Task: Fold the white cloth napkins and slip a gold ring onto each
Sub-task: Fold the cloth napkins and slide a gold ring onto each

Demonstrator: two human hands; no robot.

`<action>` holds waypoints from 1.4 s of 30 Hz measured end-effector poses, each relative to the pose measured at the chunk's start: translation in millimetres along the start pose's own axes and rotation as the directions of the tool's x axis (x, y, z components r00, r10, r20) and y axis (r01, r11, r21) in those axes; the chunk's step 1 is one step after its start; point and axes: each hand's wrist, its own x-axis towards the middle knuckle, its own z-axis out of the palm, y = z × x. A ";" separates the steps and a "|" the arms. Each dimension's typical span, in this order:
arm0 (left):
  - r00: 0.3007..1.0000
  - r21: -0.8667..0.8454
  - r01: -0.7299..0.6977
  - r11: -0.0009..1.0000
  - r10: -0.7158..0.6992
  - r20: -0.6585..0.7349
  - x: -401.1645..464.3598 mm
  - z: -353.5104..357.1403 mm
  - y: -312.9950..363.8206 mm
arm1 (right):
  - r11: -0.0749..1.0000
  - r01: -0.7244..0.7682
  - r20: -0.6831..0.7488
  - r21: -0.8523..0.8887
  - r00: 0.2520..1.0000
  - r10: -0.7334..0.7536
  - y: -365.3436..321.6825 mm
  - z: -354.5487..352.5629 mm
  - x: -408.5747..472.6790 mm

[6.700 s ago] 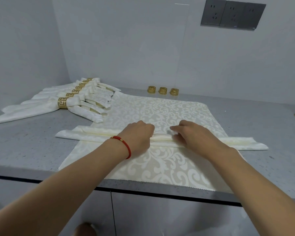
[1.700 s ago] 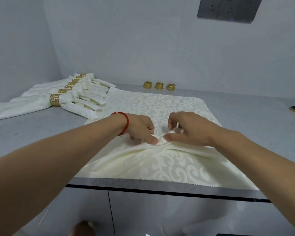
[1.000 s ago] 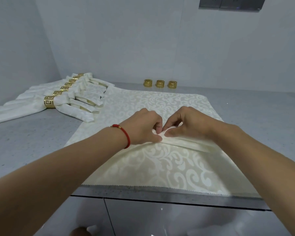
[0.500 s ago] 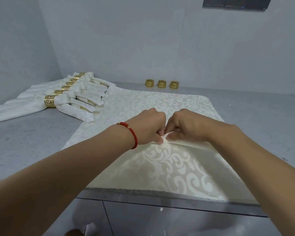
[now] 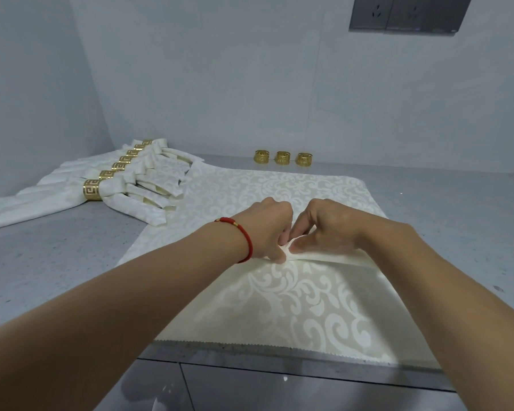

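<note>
A white damask napkin (image 5: 294, 304) lies spread on the grey counter, with a narrow pleated band (image 5: 333, 257) gathered across its middle. My left hand (image 5: 267, 229), with a red cord on the wrist, and my right hand (image 5: 327, 229) meet thumb to thumb and pinch the middle of that pleated band. Three loose gold rings (image 5: 282, 157) stand in a row near the back wall. Several folded napkins with gold rings (image 5: 110, 185) lie fanned out at the back left.
The grey speckled counter (image 5: 57, 256) runs to a front edge just below the napkin's hem. Walls close the back and left. A dark socket panel (image 5: 404, 13) is on the wall at upper right.
The long pleated strip seen earlier has been drawn in toward the middle. Over the last second both hands stay pinched together on the pleats, shifting only slightly.
</note>
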 end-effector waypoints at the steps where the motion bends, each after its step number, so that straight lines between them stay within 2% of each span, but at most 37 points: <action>1: 1.000 0.019 -0.001 1.000 0.002 -0.005 1.1 0.1 1.9 | 1.000 0.003 0.005 -0.004 1.000 -0.003 -0.9 -1.2 0.2; 3: 0.999 0.040 0.010 0.999 -0.009 -0.034 2.1 3.4 5.5 | 1.000 0.002 0.005 -0.011 1.000 -0.002 -1.0 -1.3 -1.7; 8: 0.985 -0.133 0.095 0.987 -0.112 -0.130 2.0 13.2 -0.5 | 1.000 0.026 -0.053 -0.007 0.998 -0.026 1.4 3.4 -15.1; 14: 0.949 -0.230 0.165 0.959 -0.218 -0.228 16.1 21.0 -24.7 | 0.985 0.069 -0.142 -0.157 0.986 -0.091 7.5 -4.1 0.2; 16: 0.921 -0.219 0.218 0.951 -0.274 -0.275 23.0 14.7 -43.4 | 0.977 0.049 -0.272 -0.209 0.956 -0.106 14.8 -5.1 10.9; 18: 0.866 -0.211 0.289 0.934 -0.349 -0.357 33.7 4.0 -71.6 | 0.985 0.012 -0.448 -0.173 0.890 -0.089 27.0 -6.8 29.2; 21: 0.804 -0.125 0.376 0.918 -0.390 -0.448 49.3 -6.9 -106.6 | 0.992 -0.122 -0.600 -0.012 0.795 0.091 45.0 -7.5 62.1; 26: 0.754 -0.084 0.445 0.892 -0.424 -0.502 76.7 -9.0 -126.9 | 0.940 -0.339 -0.566 -0.045 0.784 0.255 66.7 -11.1 126.6; 31: 0.754 0.093 0.512 0.854 -0.394 -0.526 88.7 13.7 -137.3 | 0.897 -0.439 -0.556 -0.051 0.758 0.340 93.1 -24.0 186.8; 33: 0.747 0.068 0.510 0.858 -0.402 -0.529 91.0 18.1 -144.5 | 0.885 -0.456 -0.577 -0.091 0.749 0.326 103.2 -28.5 204.8; 37: 0.765 0.038 0.480 0.877 -0.396 -0.507 92.5 21.2 -147.3 | 0.854 -0.521 -0.557 -0.016 0.713 0.425 119.2 -41.8 237.6; 42: 0.771 0.017 0.460 0.888 -0.390 -0.503 96.4 23.8 -152.4 | 0.807 -0.587 -0.491 -0.065 0.723 0.486 124.7 -50.2 266.9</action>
